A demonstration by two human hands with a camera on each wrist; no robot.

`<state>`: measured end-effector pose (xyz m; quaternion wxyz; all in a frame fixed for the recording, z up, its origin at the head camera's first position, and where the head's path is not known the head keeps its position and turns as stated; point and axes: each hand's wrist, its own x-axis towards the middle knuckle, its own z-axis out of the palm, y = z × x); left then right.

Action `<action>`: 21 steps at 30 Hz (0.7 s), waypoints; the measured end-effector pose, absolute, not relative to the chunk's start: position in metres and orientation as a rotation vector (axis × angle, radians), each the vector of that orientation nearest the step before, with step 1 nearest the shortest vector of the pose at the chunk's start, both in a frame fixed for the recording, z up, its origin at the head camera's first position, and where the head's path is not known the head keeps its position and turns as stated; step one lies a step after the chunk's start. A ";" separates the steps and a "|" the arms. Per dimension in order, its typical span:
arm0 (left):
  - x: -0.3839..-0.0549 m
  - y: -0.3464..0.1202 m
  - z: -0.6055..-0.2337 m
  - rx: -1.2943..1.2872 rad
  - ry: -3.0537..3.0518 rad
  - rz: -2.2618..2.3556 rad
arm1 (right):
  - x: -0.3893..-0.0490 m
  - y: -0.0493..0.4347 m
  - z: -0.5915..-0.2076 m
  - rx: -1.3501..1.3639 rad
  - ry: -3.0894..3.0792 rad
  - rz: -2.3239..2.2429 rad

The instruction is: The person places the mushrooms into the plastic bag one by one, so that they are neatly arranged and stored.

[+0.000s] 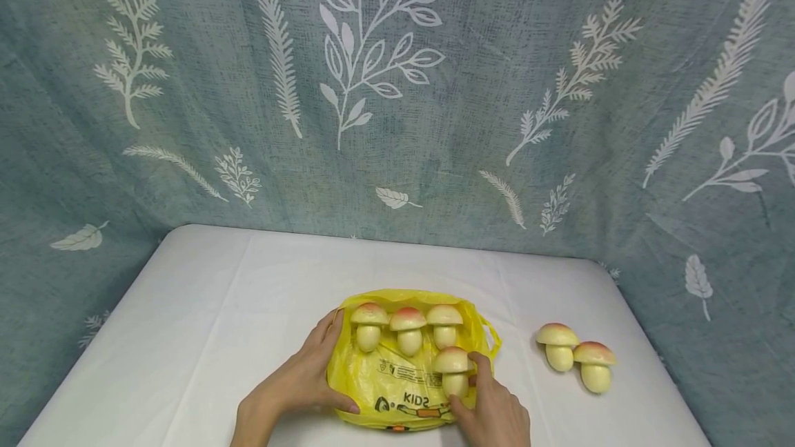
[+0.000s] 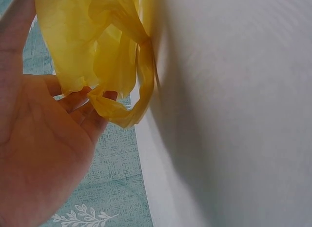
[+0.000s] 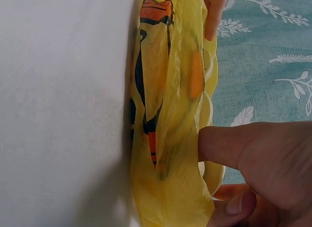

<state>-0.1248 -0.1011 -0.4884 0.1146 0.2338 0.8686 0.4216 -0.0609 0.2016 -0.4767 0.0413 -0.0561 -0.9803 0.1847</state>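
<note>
A yellow plastic bag (image 1: pixel 373 381) lies spread on the table, its printed side showing inside. Several toy mushrooms with cream stems and reddish caps sit in it, among them a middle one (image 1: pixel 408 330) in the back row. My right hand (image 1: pixel 497 409) pinches a mushroom (image 1: pixel 453 364) at the bag's front right, index finger by its cap and thumb low at its stem. Along the bag's left side rests my left hand (image 1: pixel 298 378), fingers extended and thumb at the front edge. In the left wrist view, a bag handle (image 2: pixel 124 114) hangs by the left fingers.
To the right of the bag, two more mushrooms, one slightly behind (image 1: pixel 557 347) and one in front (image 1: pixel 595 368), stand side by side on the white tablecloth (image 1: pixel 248 295). A green-grey curtain (image 1: pixel 435 178) with white leaf patterns hangs behind and around the table.
</note>
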 end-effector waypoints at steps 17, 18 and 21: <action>-0.124 -0.101 -0.489 0.674 2.559 1.213 | -0.060 0.202 -0.478 -0.152 -2.987 0.562; -0.124 -0.101 -0.489 0.674 2.559 1.211 | -0.060 0.202 -0.477 -0.147 -2.986 0.563; -0.124 -0.101 -0.490 0.673 2.560 1.206 | -0.060 0.203 -0.477 -0.143 -2.986 0.565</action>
